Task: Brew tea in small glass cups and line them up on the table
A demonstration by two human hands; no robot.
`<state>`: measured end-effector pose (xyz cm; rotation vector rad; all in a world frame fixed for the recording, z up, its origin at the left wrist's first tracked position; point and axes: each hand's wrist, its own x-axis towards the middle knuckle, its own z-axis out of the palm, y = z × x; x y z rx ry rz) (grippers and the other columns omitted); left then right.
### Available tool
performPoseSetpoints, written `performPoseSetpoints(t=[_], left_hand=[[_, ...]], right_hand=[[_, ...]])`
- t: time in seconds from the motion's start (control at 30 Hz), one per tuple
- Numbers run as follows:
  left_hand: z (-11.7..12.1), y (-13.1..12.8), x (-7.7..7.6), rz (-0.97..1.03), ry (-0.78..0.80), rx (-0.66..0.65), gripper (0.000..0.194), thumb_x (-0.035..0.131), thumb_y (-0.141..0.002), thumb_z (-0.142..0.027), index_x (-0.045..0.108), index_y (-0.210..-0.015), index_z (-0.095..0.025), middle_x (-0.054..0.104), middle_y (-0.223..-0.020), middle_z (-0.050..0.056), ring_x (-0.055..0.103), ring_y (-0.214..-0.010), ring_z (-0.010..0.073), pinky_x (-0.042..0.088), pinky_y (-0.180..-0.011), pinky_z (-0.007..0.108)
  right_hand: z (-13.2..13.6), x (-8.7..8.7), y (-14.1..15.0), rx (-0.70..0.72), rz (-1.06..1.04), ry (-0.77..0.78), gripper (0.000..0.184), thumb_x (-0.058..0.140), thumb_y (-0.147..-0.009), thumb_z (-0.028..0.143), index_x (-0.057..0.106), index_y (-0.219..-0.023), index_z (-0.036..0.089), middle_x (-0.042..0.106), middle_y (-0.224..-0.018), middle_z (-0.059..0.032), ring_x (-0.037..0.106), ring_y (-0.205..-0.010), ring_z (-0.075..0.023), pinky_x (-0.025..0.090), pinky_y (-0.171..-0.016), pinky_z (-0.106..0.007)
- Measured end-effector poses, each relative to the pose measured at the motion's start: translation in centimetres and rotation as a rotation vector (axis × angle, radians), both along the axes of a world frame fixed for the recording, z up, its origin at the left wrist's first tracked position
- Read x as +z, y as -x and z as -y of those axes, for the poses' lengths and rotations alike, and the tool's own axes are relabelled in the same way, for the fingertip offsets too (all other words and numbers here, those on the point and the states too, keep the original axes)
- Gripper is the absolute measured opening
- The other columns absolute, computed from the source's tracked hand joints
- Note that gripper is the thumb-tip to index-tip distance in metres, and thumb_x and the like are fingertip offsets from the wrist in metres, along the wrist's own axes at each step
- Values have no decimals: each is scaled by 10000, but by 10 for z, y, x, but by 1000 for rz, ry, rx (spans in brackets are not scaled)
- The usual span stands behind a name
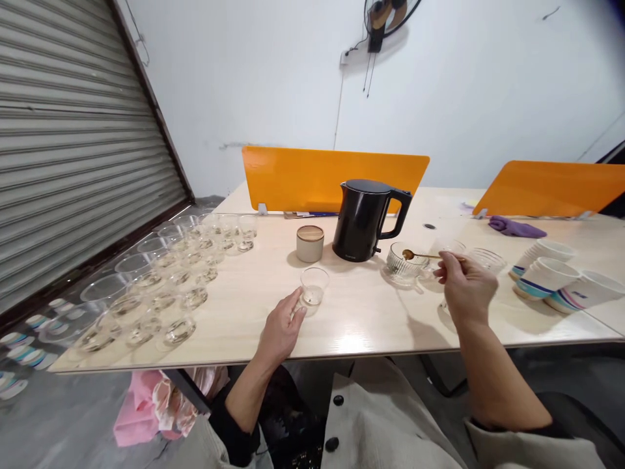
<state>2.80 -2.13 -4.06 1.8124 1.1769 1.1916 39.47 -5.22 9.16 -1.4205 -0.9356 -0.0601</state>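
Note:
My left hand (283, 326) has its fingers and thumb against the near left side of a clear plastic cup (315, 281), which stands upright near the table's front edge with a few dark bits at its bottom. In my right hand (463, 286) is a gold spoon (424, 255), pinched by its handle. The spoon's bowl is over a ribbed glass bowl (403, 264) on a glass saucer; the bowl's contents are hard to make out. More clear cups (488, 260) stand behind and beside my right hand, partly hidden by it.
Rows of clear cups (163, 299) fill the table's left end. A black kettle (364, 221) and a lidded beige canister (310, 246) stand behind the cup. Paper cup stacks (547, 277) and a purple cloth (516, 227) lie right. Orange dividers (312, 179) border the back.

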Motion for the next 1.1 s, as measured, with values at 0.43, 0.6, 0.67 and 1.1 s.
performPoseSetpoints(t=[0.43,0.6,0.67,1.1], left_hand=[[6,-2,19,-107,-66,41,502,532,-969,-309,594,-1445,-163,628,-1468,118,585,-1368,256,437,-1200,443],[8,-2,25,-138,-73,47,503,517,-975,-305,588,-1450,-154,627,-1468,122,582,-1367,248,429,-1202,426],[10,-2,28,-153,-64,42,508,504,-984,-309,579,-1458,-142,620,-1476,126,571,-1377,249,419,-1208,424],[11,0,32,-190,-82,14,518,488,-1002,-325,551,-1479,-133,610,-1488,123,560,-1382,255,421,-1204,427]], right_hand=[[16,17,85,524,-407,-119,271,841,-803,415,794,-903,168,671,-727,-1,616,-558,-76,535,-536,-189],[2,1,134,660,-217,18,256,770,-870,441,788,-896,187,682,-726,0,641,-570,-103,552,-572,-228],[-6,-3,148,684,-81,110,280,740,-887,464,781,-882,187,682,-703,0,653,-570,-120,552,-574,-240],[-37,-13,175,691,207,300,331,651,-922,498,693,-781,202,680,-643,0,692,-541,-159,521,-538,-246]])
